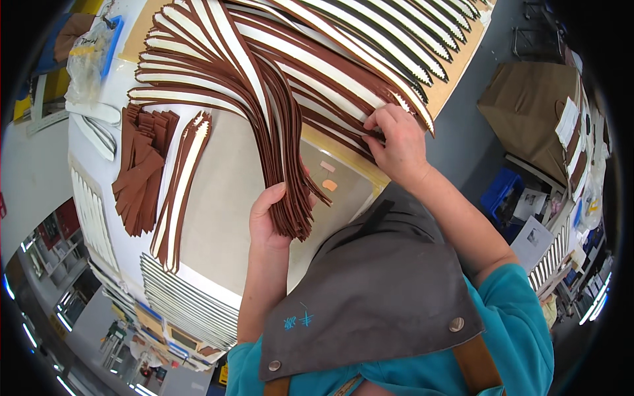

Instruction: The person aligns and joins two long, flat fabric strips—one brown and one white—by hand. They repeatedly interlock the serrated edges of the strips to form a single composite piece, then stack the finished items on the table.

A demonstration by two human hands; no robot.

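My left hand (267, 221) is closed round the near ends of a thick bundle of brown leather strips (281, 152), which hangs down from the pile at the far side. My right hand (399, 142) pinches the near end of a brown strip with a white middle band (330, 82). That strip lies at the right side of the pile, and its tip is partly hidden by my fingers. More brown-and-white strips (178, 69) with jagged ends fan out at the far left.
Black-and-white strips (389, 43) lie in rows at the far right. Left on the table (205, 178) are a stack of plain brown pieces (142, 168) and a few loose strips (178, 198). Two small scraps (329, 185) lie near the bundle. A brown-covered stack (531, 112) stands right.
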